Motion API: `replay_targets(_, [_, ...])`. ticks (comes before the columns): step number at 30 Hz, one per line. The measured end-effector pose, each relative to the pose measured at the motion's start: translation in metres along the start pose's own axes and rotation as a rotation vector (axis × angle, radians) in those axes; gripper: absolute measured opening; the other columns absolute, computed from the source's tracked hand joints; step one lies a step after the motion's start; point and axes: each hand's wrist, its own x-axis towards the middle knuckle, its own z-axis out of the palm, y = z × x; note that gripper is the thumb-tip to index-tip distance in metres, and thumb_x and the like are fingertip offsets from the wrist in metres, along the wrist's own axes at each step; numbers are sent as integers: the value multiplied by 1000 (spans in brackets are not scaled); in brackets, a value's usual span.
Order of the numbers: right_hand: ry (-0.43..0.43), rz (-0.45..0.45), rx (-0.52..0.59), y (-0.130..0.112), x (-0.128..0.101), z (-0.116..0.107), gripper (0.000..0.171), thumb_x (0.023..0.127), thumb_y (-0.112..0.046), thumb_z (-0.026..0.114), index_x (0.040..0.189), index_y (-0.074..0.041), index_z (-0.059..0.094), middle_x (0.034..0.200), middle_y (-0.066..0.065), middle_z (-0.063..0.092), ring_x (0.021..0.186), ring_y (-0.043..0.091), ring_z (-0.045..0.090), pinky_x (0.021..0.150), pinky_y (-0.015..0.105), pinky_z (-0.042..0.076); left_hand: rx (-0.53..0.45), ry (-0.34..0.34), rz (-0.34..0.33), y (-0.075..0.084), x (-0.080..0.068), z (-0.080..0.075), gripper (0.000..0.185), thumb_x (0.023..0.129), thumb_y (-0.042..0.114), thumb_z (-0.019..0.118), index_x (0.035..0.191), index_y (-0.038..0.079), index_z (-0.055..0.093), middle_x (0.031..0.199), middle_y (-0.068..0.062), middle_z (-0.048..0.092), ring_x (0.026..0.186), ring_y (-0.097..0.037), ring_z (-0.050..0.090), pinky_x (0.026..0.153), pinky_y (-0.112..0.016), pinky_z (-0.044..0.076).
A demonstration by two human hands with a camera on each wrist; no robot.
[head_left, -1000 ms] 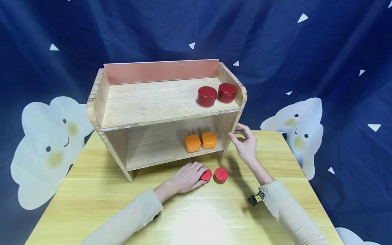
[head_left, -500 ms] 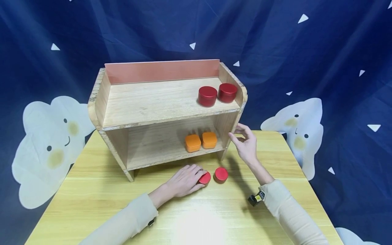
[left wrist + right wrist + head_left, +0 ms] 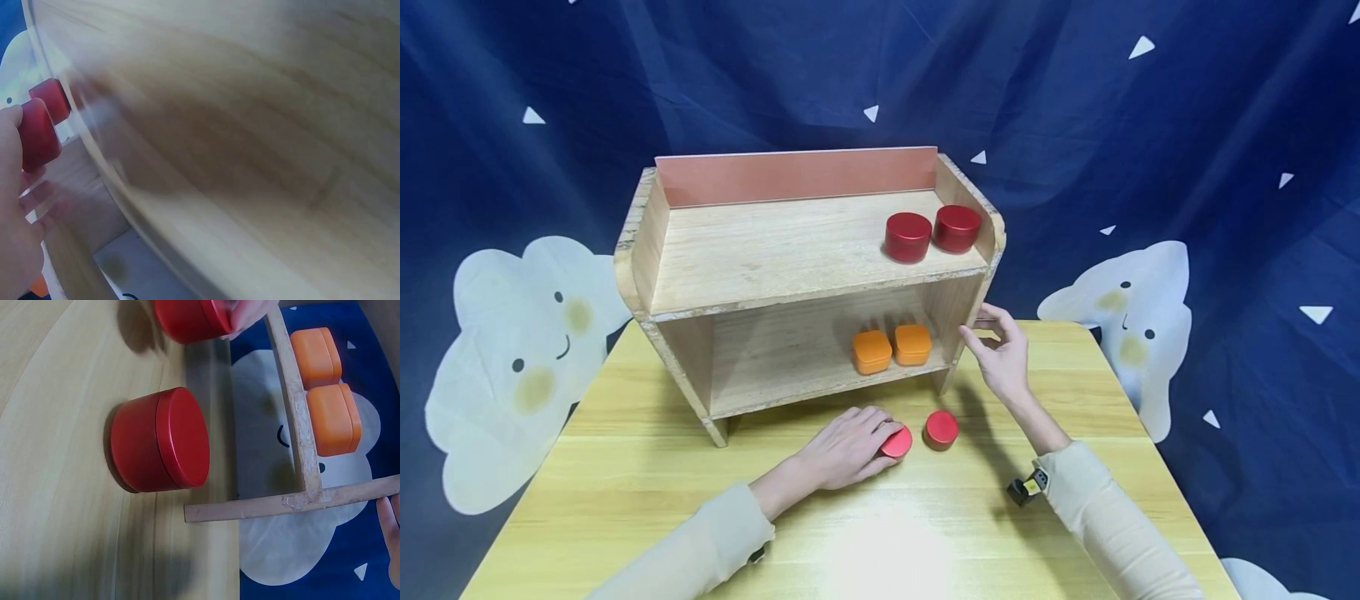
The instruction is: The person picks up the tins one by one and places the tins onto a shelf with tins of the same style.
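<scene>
"One left hand (image 3: 847, 450) pinching what?"
"A red tin (image 3: 898, 442), partly finger-covered, left of a second tin (image 3: 941, 430) on the counter (image 3: 617, 475)."
"Right hand (image 3: 1004, 354)?"
"Loosely curved at the shelf's (image 3: 775, 242) right side, wrist view cropping it."

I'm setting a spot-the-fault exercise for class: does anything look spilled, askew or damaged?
The wooden shelf has rough, patchy front edges, perhaps worn or chipped. Nothing looks spilled; the shelved red tins and orange boxes stand upright.
</scene>
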Motion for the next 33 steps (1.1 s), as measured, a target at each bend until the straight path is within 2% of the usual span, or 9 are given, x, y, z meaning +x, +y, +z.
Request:
replay_targets(4, [2, -7, -5, 0, 0, 0, 40, 87, 13, 75, 125, 14, 63, 104, -21, 70, 90, -6, 69, 72, 11, 58, 0, 12, 5, 0, -1, -5, 51, 104, 51, 61, 140, 16, 61, 131, 2, 66, 123, -16, 62, 104, -33, 54])
replay_targets(14, [4, -4, -8, 1, 0, -1, 39, 87, 13, 75, 125, 12, 64, 103, -21, 70, 90, -5, 69, 71, 12, 58, 37, 98, 43, 1, 4, -18, 51, 100, 50, 67, 137, 16, 63, 128, 1, 67, 120, -18, 62, 100, -33, 55])
replay_targets(24, [9, -20, 9, 0, -2, 2, 42, 85, 17, 74, 125, 17, 61, 102, -25, 69, 89, -8, 68, 71, 9, 57, 68, 130, 66, 2, 5, -33, 51, 99, 50, 68, 135, 15, 64, 128, 1, 68, 124, -19, 62, 104, -34, 54])
replay_targets(33, [10, -19, 19, 2, -1, 1, 42, 85, 16, 74, 125, 16, 61, 102, -25, 69, 90, -8, 68, 71, 10, 58, 98, 189, 94, 3, 7, -50, 50, 97, 48, 72, 133, 15, 64, 126, 0, 68, 121, -19, 63, 105, -33, 55])
